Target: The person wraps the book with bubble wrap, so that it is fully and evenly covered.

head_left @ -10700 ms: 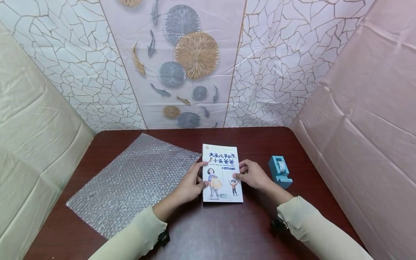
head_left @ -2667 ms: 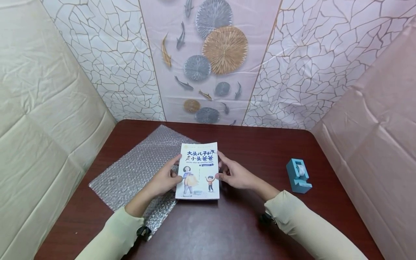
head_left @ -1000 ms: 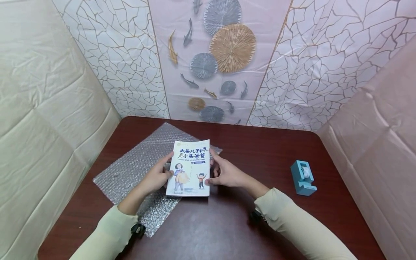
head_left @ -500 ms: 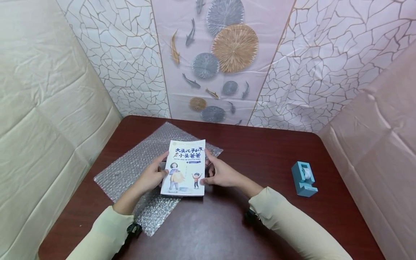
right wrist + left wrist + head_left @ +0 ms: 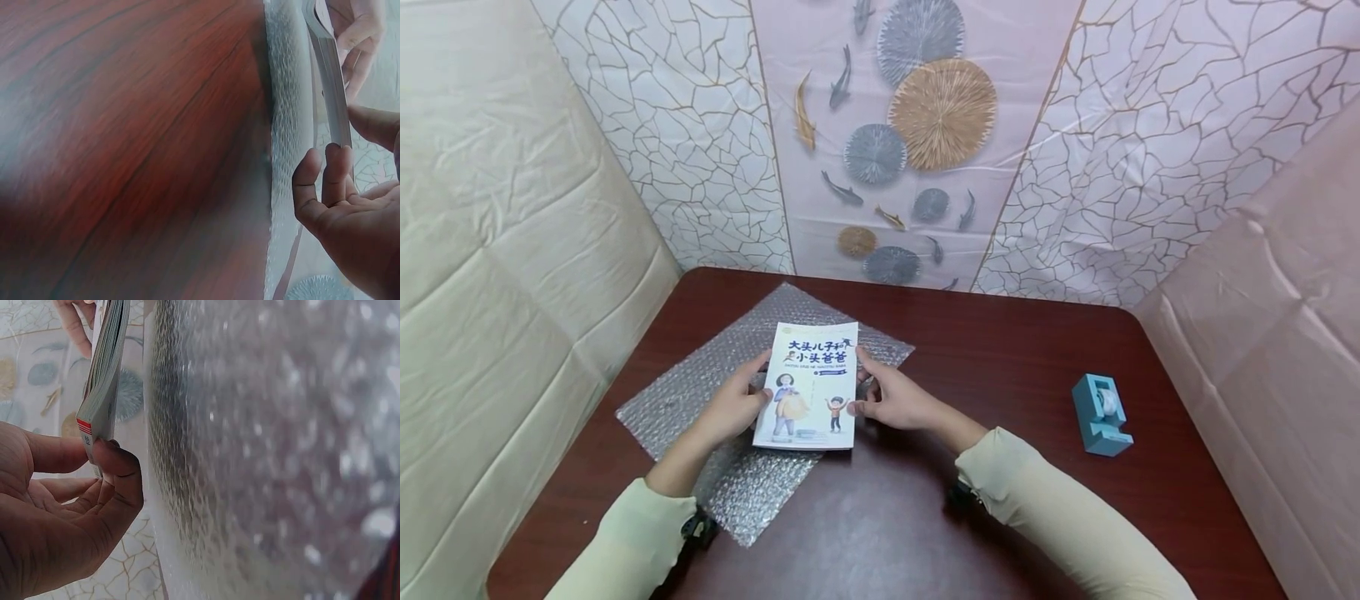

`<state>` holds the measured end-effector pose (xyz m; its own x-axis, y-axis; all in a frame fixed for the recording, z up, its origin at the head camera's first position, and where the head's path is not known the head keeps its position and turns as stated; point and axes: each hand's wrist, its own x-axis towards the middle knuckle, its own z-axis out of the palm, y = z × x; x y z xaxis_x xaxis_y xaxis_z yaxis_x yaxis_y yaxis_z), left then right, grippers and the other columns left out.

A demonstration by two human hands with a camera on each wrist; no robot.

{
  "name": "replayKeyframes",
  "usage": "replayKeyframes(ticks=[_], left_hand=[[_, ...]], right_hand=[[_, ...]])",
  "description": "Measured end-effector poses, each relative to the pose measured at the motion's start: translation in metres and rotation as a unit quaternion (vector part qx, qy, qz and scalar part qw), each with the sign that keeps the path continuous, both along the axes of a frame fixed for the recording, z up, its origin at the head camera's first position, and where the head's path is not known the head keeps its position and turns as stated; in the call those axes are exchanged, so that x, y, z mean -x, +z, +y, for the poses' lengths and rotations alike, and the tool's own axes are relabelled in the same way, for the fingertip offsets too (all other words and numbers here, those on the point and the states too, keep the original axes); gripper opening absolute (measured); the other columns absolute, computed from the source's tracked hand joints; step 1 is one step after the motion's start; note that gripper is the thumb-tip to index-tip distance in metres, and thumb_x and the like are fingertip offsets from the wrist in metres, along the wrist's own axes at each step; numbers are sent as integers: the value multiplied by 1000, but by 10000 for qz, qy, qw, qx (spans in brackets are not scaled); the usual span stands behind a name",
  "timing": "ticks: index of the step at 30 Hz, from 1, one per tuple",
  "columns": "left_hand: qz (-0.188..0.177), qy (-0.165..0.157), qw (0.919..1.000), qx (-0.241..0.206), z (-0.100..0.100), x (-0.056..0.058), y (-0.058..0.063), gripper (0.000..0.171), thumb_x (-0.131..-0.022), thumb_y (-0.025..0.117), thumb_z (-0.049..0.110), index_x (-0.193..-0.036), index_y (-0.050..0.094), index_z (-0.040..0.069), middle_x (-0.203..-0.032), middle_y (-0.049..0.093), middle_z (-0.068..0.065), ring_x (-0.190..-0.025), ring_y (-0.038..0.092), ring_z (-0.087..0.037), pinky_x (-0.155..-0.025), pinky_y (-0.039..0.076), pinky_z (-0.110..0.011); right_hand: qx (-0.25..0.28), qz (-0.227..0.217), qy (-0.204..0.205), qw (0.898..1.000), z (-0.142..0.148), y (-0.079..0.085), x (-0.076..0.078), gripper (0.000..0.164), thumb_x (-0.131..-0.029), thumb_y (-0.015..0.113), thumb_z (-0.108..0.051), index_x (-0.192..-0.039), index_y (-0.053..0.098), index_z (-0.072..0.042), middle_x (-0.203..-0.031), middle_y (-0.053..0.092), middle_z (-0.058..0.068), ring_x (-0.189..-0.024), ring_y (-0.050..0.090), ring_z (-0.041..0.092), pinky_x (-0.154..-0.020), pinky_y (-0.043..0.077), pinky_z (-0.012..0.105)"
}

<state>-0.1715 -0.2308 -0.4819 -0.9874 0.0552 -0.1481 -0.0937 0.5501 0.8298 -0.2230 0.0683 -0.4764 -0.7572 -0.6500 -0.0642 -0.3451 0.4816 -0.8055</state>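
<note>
A white paperback book (image 5: pixel 810 392) with blue Chinese lettering and drawn figures on its cover is held between both hands, over the bubble wrap (image 5: pixel 700 383). My left hand (image 5: pixel 730 410) grips its left edge at the spine, thumb on the cover. On the opposite edge, my right hand (image 5: pixel 898 400) pinches with the thumb on top and fingers beneath. Both wrist views show the book (image 5: pixel 103 381) raised above the bubble wrap (image 5: pixel 287 94). In the left wrist view, fingers (image 5: pixel 119 469) curl under the spine.
A teal tape dispenser (image 5: pixel 1101 417) with a roll of tape stands at the right of the dark red wooden table (image 5: pixel 1000 358). Patterned cloth (image 5: pixel 880 150) hangs behind the table, and padded fabric walls (image 5: pixel 512 250) rise at the sides.
Ten seconds ago the book lay right of the bubble wrap. Both hands have since carried it left over the sheet, and it has slid a little further left in the last second.
</note>
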Motion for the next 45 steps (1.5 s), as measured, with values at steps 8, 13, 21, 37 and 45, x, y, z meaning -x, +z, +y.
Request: replayKeyframes(ticks=[8, 13, 21, 37, 45], left_hand=[[152, 129, 9984, 531, -12, 1, 2, 71, -105, 53, 6, -172, 32, -1, -169, 43, -30, -114, 67, -37, -97, 58, -51], [144, 237, 9975, 651, -16, 0, 2, 71, -104, 53, 5, -172, 32, -1, -167, 45, -30, -116, 65, -38, -100, 54, -53], [182, 332, 9958, 829, -22, -1, 3, 70, -105, 53, 5, -171, 33, -1, -165, 46, -31, -111, 62, -34, -95, 52, -48], [197, 391, 9944, 963, -33, -3, 2, 69, -105, 52, 3, -171, 33, -1, -169, 40, -33, -119, 61, -40, -103, 52, -57], [275, 467, 9913, 1203, -37, -4, 1, 67, -107, 54, 5, -171, 36, 1, -168, 44, -32, -120, 65, -42, -102, 54, -60]], right_hand=[[137, -15, 14, 9999, -14, -1, -2, 97, -103, 78, -12, -176, 14, -1, -140, 64, 21, -81, 61, 9, -72, 55, 23], [137, 53, 103, 9998, -21, -2, -3, 93, -105, 76, -11, -175, 16, 1, -141, 65, 21, -81, 61, 8, -72, 54, 23], [276, 18, 94, 9996, -28, -3, -5, 90, -104, 76, -7, -174, 20, 3, -142, 64, 22, -83, 61, 10, -74, 55, 22], [365, -156, 216, 9990, -38, -2, -6, 84, -103, 71, 3, -173, 26, 1, -155, 60, 25, -96, 70, 14, -80, 60, 21], [596, -398, 386, 9967, -40, -5, -7, 82, -102, 69, 8, -172, 27, 2, -164, 52, 30, -103, 76, 23, -84, 61, 21]])
